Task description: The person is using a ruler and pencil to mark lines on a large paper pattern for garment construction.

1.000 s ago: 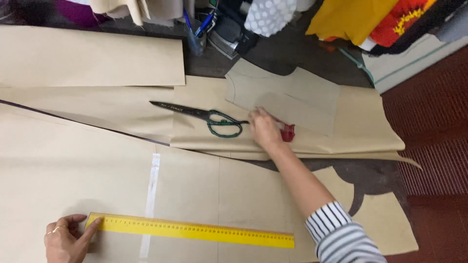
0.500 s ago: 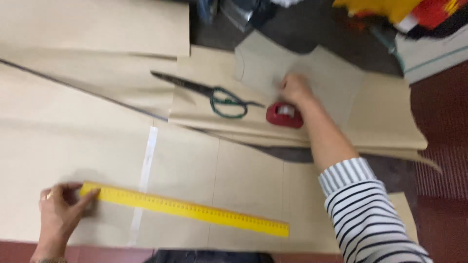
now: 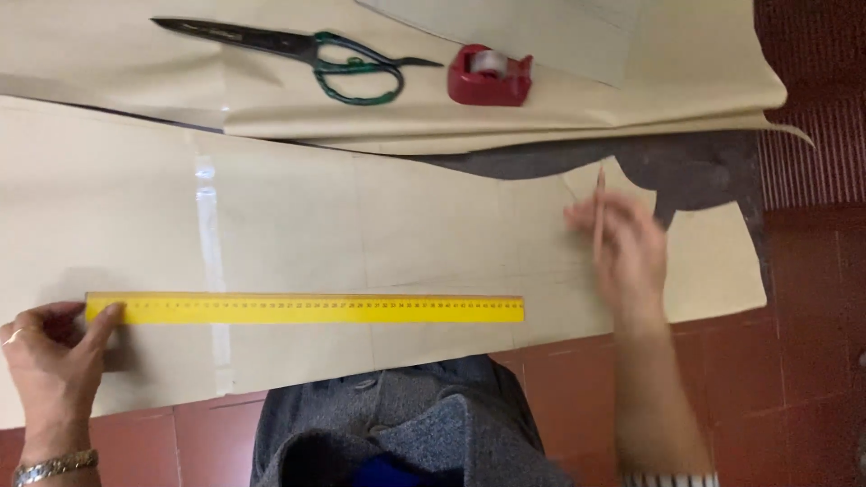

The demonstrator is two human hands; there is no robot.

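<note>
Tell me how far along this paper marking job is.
Done: faint pencil lines already cross the tan pattern paper. In hand: left hand pins the yellow ruler; right hand holds a thin pencil. Left: green-handled scissors and red tape dispenser lie unused.

Head camera looks steeply down, close above paper sheet (image 3: 361, 225).

The red tiled floor (image 3: 812, 361) carries big sheets of tan pattern paper (image 3: 361, 225), overlapping, with a dark piece of cloth (image 3: 686, 162) showing between them; on the paper lie a yellow ruler (image 3: 307, 308), green-handled scissors (image 3: 298, 50) and a red tape dispenser (image 3: 489, 76).
</note>
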